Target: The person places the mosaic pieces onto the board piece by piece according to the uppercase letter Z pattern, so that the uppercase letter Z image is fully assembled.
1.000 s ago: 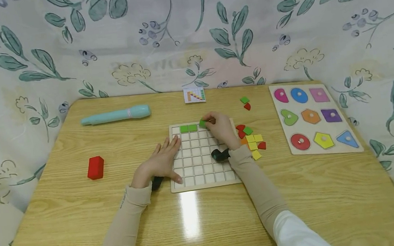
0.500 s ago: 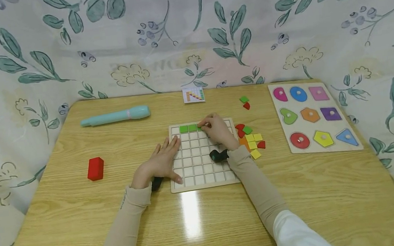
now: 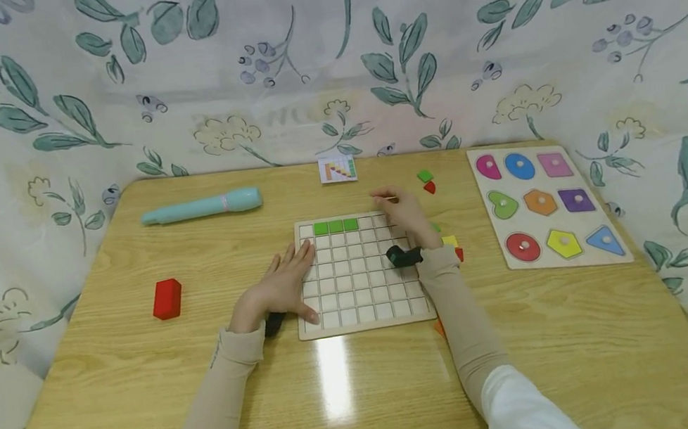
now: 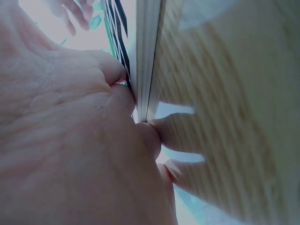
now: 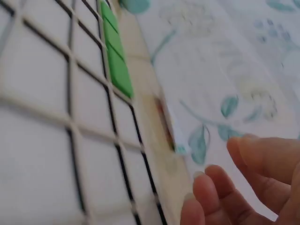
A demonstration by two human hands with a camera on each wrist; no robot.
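My left hand [image 3: 280, 285] lies with spread fingers on the left edge of the wooden grid board [image 3: 357, 328], thumb on its lower left corner. In the left wrist view, its fingers [image 4: 180, 133] straddle the board's side edge. Three green square tiles [image 3: 335, 227] sit side by side in the top row of the grid; the right wrist view shows the same row of green tiles [image 5: 119, 70]. Above the board's upper right part is my right hand [image 3: 408, 214], fingers loosely bent and holding nothing. Its thumb and fingertips [image 5: 206, 187] stand apart from the tiles.
Right of the board, loose yellow [image 3: 449, 241] and red pieces are partly hidden by the right arm. A green tile [image 3: 425, 175] and a red piece [image 3: 429, 188] lie farther back. Around stand a pattern card [image 3: 337, 169], shape puzzle [image 3: 548, 219], teal pen-shaped object [image 3: 203, 206] and red block [image 3: 167, 299].
The right hand set the third green tile into the top row, beside the other two, and let it go. It then moved right and slightly back. The left hand stayed in place.
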